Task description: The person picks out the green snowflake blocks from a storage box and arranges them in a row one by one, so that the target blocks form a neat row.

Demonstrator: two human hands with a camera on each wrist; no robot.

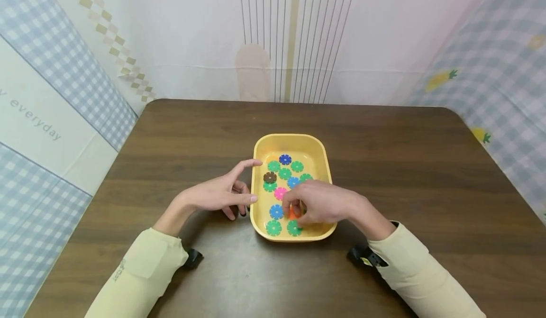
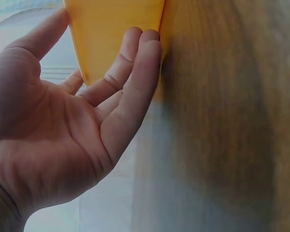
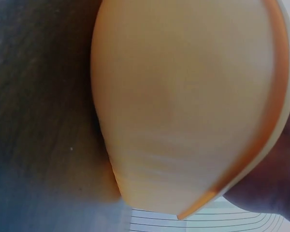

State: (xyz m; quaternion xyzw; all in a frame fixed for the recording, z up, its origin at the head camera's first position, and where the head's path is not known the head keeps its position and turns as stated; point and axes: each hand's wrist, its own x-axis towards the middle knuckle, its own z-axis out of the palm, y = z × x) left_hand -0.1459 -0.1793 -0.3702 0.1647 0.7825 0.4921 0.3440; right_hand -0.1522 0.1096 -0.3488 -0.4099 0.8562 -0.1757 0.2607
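Note:
A yellow plastic tray point(image 1: 289, 139) holds several notched, flower-shaped plastic discs. Inside its near right part, my right hand point(image 1: 317, 202) reaches down with bent fingers and pinches an orange disc point(image 1: 294, 213), partly covered by the fingers. A blue disc point(image 1: 276, 212) and a green disc point(image 1: 294, 228) lie close by. My left hand point(image 1: 217, 192) is at the tray's left side, thumb and index finger at the rim. The left wrist view shows its other fingers loosely along the outer wall point(image 2: 99, 46). In the right wrist view, the tray wall point(image 3: 183, 96) hides the right fingers.
Farther up the tray lie a pink disc point(image 1: 280, 194), a brown disc point(image 1: 270, 177), a dark blue disc point(image 1: 285, 159) and several green ones. The tray stands on a brown wooden table point(image 1: 192, 133). Patterned cloth point(image 1: 192, 38) hangs behind it.

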